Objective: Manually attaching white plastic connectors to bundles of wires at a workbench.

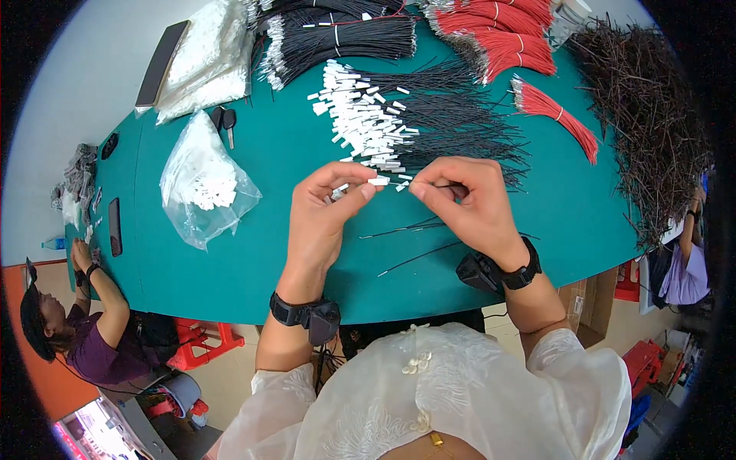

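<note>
My left hand [323, 211] pinches a small white connector housing [379, 182] between thumb and forefinger. A few more white housings [338, 192] sit in its curled fingers. Opposite it, my right hand [477, 201] is closed on a thin black wire, whose end points at the housing; whether it is inside I cannot tell. Just beyond both hands lies a heap of black wires [452, 100] with white housings [364, 115] on their left ends. Nearer to me, some loose black wires [418, 259] lie on the green table [307, 305], beneath my right hand.
Left of my hands stands an open clear bag [207, 184] of white housings, with keys [229, 126] behind it. Bundles of black wires [345, 40] and red wires [506, 50] line the far side. A dark tangled wire pile [644, 115] fills the right. A co-worker [100, 330] sits at left.
</note>
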`<action>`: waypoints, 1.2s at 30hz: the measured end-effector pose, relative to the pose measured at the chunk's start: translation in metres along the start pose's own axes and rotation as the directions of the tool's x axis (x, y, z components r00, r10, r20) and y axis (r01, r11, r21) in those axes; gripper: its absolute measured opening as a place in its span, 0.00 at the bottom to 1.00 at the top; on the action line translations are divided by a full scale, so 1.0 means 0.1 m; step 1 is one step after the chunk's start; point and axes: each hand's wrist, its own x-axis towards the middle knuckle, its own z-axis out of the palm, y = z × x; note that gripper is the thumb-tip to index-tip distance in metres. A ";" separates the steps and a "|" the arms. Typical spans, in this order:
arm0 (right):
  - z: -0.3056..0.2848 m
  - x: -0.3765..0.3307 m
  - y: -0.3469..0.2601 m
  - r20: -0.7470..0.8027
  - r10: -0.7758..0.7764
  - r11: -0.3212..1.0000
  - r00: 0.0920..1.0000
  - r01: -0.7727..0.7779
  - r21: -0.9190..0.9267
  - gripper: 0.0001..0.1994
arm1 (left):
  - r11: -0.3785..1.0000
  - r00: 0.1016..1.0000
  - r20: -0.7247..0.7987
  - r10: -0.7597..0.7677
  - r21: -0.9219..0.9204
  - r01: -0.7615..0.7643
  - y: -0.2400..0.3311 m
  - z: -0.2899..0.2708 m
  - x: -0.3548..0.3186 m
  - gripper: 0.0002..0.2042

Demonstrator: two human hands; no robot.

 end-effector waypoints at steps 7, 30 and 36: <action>0.01 -0.02 0.02 0.010 0.012 1.000 1.000 -0.012 0.013 0.01 | 0.999 0.999 -0.009 0.036 0.032 -0.036 -0.02 0.03 -0.01 0.08; 0.04 -0.02 0.02 0.010 -0.038 0.999 0.999 0.039 -0.030 0.02 | 0.978 0.995 -0.027 0.101 0.187 -0.094 -0.04 0.03 -0.02 0.07; 0.05 -0.01 0.05 0.018 -0.017 1.000 1.000 0.017 -0.013 0.02 | 0.993 0.996 -0.039 0.080 0.094 -0.076 -0.09 0.06 0.00 0.06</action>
